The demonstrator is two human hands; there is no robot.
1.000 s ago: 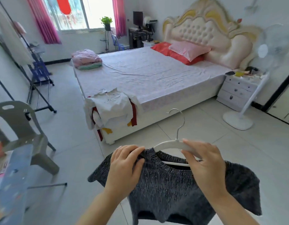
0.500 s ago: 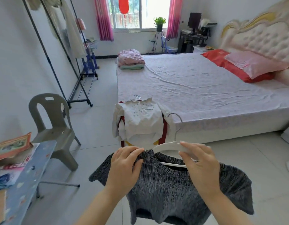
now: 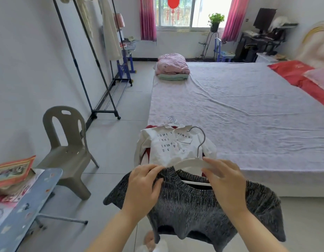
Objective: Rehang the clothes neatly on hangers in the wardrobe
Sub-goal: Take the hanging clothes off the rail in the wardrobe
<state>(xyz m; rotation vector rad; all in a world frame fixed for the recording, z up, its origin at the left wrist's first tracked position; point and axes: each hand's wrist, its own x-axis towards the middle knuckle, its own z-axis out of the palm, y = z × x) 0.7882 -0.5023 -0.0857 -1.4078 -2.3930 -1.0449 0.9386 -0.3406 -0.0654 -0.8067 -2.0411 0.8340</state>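
A dark grey knitted top (image 3: 192,206) hangs on a white hanger (image 3: 191,161) with a metal hook, held up in front of me. My left hand (image 3: 144,186) grips the top's left shoulder at the collar. My right hand (image 3: 224,182) holds the hanger's right arm together with the right shoulder of the top. Behind it, a white printed shirt (image 3: 170,146) on a hanger lies over a pile of clothes on the bed's near corner. A black clothes rack (image 3: 92,70) with pale garments stands at the left wall.
A large bed (image 3: 239,110) with folded pink bedding (image 3: 172,66) fills the right. A grey plastic chair (image 3: 66,148) stands left of me, and an ironing board (image 3: 24,206) with papers is at the lower left. Bare tiled floor runs between bed and rack.
My view has swung left, bringing the clothes rack and chair into sight. Both hands keep the same hold on the grey top and hanger.
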